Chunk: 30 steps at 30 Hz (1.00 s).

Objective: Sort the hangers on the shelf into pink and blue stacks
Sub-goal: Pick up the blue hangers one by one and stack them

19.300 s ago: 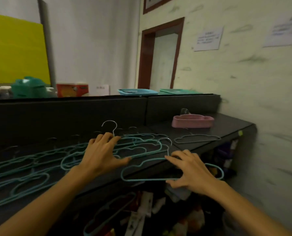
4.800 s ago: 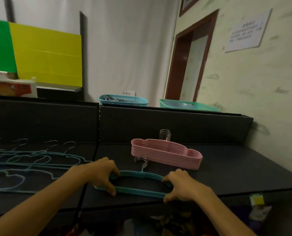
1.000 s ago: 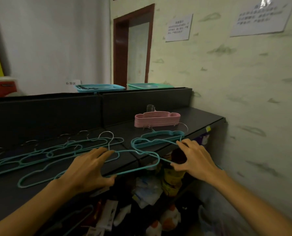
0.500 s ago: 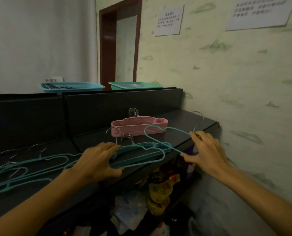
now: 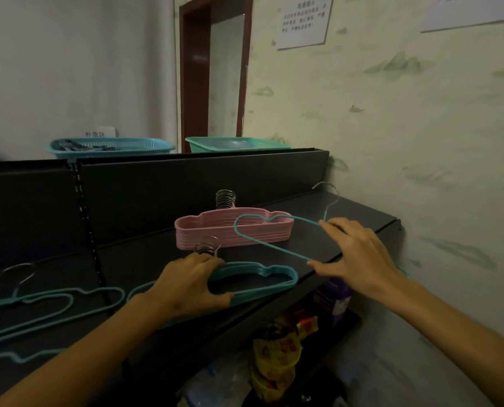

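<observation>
A neat pink hanger stack (image 5: 233, 232) lies on the black shelf (image 5: 318, 245) near the back panel. In front of it sits a low blue hanger stack (image 5: 262, 276) at the shelf's front edge; my left hand (image 5: 186, 284) grips its left end, thumb under, fingers over. My right hand (image 5: 359, 257) holds a single blue hanger (image 5: 274, 235) lifted and tilted above the shelf, its metal hook pointing up toward the wall. Loose blue hangers (image 5: 54, 301) lie spread over the shelf to the left.
A blue basket (image 5: 110, 146) and a green basket (image 5: 236, 143) stand on top of the back panel. The wall closes the shelf's right end. Below the shelf sit yellow snack packets (image 5: 277, 353) and other goods.
My right hand has lifted its blue hanger higher and further right, over the pink stack's front. My left hand has slid its hanger onto the blue stack and now grips that stack.
</observation>
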{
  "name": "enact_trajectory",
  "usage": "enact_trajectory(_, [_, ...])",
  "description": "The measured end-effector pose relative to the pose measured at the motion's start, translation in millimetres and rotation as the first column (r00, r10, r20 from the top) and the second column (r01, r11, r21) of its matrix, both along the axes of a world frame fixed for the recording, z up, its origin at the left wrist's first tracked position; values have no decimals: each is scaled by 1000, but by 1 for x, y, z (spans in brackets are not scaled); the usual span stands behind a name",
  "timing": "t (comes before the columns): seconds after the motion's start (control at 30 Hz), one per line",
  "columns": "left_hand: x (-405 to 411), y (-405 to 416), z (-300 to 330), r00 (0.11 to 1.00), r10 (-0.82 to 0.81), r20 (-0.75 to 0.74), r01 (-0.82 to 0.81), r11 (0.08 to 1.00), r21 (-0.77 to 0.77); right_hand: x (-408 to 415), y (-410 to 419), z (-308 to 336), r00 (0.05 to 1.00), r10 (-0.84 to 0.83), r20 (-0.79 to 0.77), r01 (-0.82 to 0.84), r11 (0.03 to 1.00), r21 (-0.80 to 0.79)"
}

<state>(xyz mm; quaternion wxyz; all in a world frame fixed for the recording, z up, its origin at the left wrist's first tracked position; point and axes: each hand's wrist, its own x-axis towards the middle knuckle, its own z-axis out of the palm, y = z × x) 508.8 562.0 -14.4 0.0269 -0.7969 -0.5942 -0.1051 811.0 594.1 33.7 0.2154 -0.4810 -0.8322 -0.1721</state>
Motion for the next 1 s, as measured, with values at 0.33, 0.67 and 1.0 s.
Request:
enact_trajectory(0.33, [20, 0, 0, 990, 141, 6, -141, 987, -79, 4, 49, -2, 983, 183, 33, -182, 983, -38])
enact_trajectory(0.67, [25, -12, 9, 972, 226, 70, -204, 951, -231, 0, 69, -4, 938, 346, 28, -344, 936, -77])
enact_trajectory(1.0, [16, -29, 1, 925, 344, 158, -303, 923, -235, -13, 74, -21, 886, 459, 61, -423, 856, -296])
